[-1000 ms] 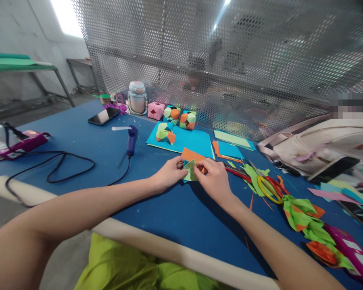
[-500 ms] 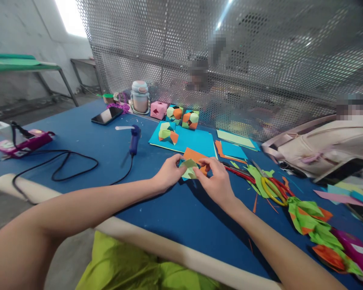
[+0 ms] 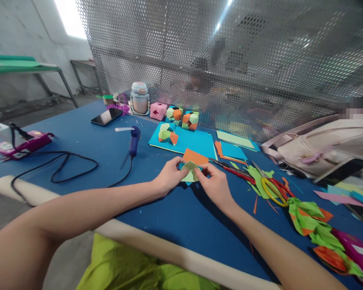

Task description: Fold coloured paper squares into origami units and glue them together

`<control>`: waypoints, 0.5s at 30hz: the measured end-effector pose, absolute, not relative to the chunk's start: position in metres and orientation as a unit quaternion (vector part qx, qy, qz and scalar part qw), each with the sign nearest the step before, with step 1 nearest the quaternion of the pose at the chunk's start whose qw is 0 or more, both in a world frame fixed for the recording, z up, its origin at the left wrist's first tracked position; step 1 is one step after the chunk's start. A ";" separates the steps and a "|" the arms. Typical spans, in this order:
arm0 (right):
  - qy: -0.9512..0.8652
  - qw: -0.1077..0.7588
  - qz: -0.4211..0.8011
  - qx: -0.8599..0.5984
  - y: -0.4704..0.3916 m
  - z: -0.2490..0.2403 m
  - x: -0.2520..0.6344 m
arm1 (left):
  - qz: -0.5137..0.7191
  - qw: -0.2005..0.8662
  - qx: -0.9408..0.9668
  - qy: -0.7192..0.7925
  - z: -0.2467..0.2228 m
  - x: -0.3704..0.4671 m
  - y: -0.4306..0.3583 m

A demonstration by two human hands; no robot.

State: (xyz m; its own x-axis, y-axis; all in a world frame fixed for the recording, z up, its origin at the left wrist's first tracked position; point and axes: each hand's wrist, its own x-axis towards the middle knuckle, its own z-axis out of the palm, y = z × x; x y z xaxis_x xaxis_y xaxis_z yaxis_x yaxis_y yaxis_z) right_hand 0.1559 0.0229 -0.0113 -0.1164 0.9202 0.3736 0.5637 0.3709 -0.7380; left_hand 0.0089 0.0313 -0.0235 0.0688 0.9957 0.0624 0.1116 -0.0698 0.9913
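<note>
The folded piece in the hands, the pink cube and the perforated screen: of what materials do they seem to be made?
Folded piece: looks like thin matte paper, judging by its creases and sharp edges.
Pink cube: probably matte paper or card, with flat faces and a pointed opening.
Perforated screen: likely metal, given its regular holes and dull grey sheen; coating unclear.

Left arm (image 3: 103, 203) bare, elbow bent; right arm (image 3: 266, 241) bare, slanting in from lower right. Left hand (image 3: 168, 176) and right hand (image 3: 216, 185) face each other, near but apart, fingers curled, thumbs angled inward in a pinch.
</note>
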 end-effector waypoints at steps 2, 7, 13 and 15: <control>-0.714 0.421 0.210 -0.519 0.022 -0.011 0.156 | 0.473 0.471 0.560 0.491 -0.025 0.009 0.032; -0.719 0.422 0.202 -0.514 0.021 -0.012 0.155 | 0.478 0.451 0.562 0.502 -0.025 0.008 0.033; -0.718 0.398 0.244 -0.516 0.020 -0.013 0.152 | 0.466 0.392 0.611 0.505 -0.020 0.007 0.030; -0.717 0.400 0.242 -0.517 0.019 -0.013 0.151 | 0.465 0.384 0.618 0.504 -0.019 0.008 0.029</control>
State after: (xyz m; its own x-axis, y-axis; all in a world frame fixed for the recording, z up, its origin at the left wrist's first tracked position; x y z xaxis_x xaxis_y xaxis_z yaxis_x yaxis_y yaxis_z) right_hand 0.1514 0.0193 -0.0133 -0.1456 0.9353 0.3226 0.5482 0.3477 -0.7606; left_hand 0.0077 0.0295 -0.0192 0.0592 0.9807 0.1865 0.2661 -0.1956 0.9439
